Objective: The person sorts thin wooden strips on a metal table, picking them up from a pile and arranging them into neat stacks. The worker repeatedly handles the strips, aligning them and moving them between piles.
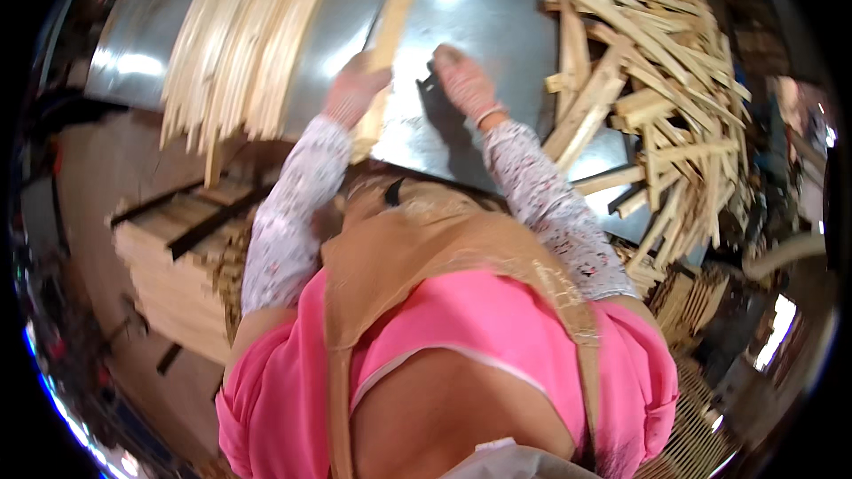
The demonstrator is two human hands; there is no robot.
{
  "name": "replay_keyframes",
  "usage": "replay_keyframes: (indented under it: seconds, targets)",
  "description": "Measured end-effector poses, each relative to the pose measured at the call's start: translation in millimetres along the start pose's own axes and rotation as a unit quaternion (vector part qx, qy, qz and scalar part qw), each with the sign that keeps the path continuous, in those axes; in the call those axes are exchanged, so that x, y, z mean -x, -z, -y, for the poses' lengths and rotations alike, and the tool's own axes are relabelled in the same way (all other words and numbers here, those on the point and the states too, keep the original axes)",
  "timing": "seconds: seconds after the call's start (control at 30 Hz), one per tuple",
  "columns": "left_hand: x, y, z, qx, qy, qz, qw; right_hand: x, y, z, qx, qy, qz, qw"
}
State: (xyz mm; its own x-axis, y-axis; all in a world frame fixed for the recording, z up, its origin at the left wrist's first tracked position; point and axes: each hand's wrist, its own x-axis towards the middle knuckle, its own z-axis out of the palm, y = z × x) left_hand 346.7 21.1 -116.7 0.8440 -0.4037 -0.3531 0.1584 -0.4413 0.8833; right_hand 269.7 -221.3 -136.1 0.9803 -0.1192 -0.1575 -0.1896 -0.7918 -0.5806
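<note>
A pale wooden strip [401,9] runs lengthwise over the shiny metal tabletop [510,13], its near end close to my apron. My left hand [355,89], in a pinkish knit glove, is closed on its left edge. Farther right, my right hand [464,82], gloved alike, hovers at the bare metal with its fingers loosely bent and apart from the strip. I see nothing in it, and its shadow falls on the metal beside it. Left of my left hand lies a row of long pale strips [253,40] side by side, their near ends uneven.
A tangled heap of wooden offcuts [661,80] covers the table's right side, several jutting toward my right forearm. Low at the left stands a stack of wooden pieces [173,275] with dark bars across its top. More wood pieces [688,302] are bundled below right.
</note>
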Motion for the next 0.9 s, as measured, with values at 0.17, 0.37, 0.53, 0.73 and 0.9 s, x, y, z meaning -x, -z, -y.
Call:
replay_keyframes:
  seconds: [0.17, 0.37, 0.53, 0.73, 0.9]
  targets:
    - [15, 101, 114, -0.5, -0.106, -0.248, 0.823, 71, 52, -29, 0.047, -0.162, -0.195, 0.966]
    - [6, 48, 19, -0.615, 0.029, -0.181, 0.767, 150, 64, -154, 0.265, -0.363, -0.287, 0.846]
    - [-24, -85, 0, -0.001, -0.087, 0.044, 0.995, 135, 67, -161, -0.11, -0.324, -0.361, 0.867]
    - [-31, -202, -58, 0.112, 0.089, 0.208, 0.968, 99, 57, -129, -0.089, -0.078, -0.328, 0.937]
    - [-9, -124, -31, -0.323, 0.066, 0.01, 0.944, 36, 140, -204, 0.135, -0.281, -0.218, 0.925]
